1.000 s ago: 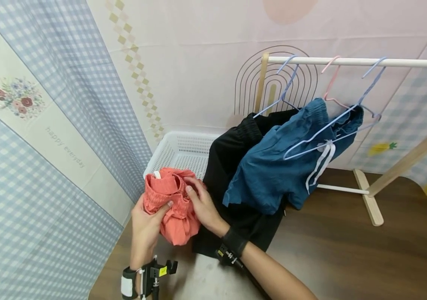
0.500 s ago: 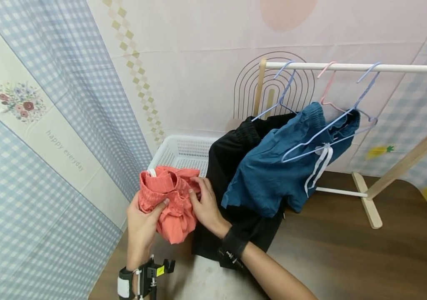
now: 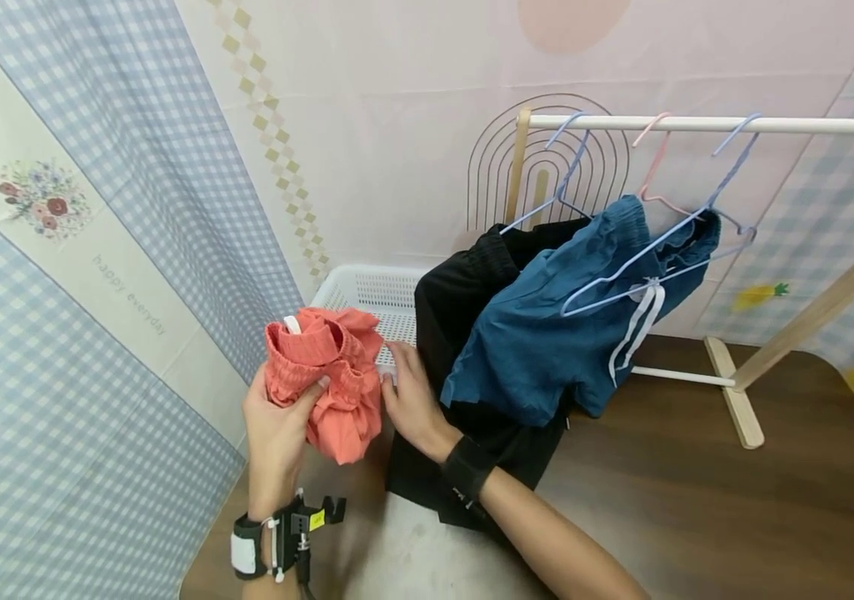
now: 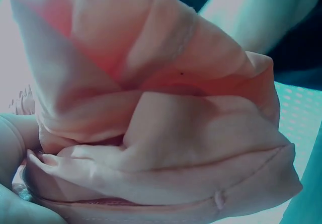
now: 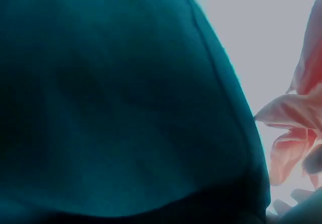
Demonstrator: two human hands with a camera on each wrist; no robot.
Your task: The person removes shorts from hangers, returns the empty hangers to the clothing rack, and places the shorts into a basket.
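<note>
My left hand (image 3: 274, 425) grips a bunched coral-orange garment (image 3: 322, 379) with a ribbed waistband and holds it up in front of the basket. The thumb presses its front. My right hand (image 3: 406, 398) is just to the right of the bundle, fingers fairly straight, fingertips at the cloth's right edge. The left wrist view is filled by the coral folds (image 4: 161, 133), with my fingers at the lower left. In the right wrist view dark cloth (image 5: 115, 98) covers most of the frame and a bit of the coral garment (image 5: 297, 128) shows at the right.
A white perforated basket (image 3: 367, 292) stands against the wall behind my hands. A black garment (image 3: 456, 308) and blue shorts (image 3: 539, 333) hang on hangers from a wooden rack's white rail (image 3: 696, 124); a pink hanger (image 3: 655, 167) hangs there too. The brown tabletop (image 3: 696, 500) extends to the right.
The coral garment has risen and shifted a little left in my left hand. My right hand's fingers have slid off the top of the bundle to its right edge.
</note>
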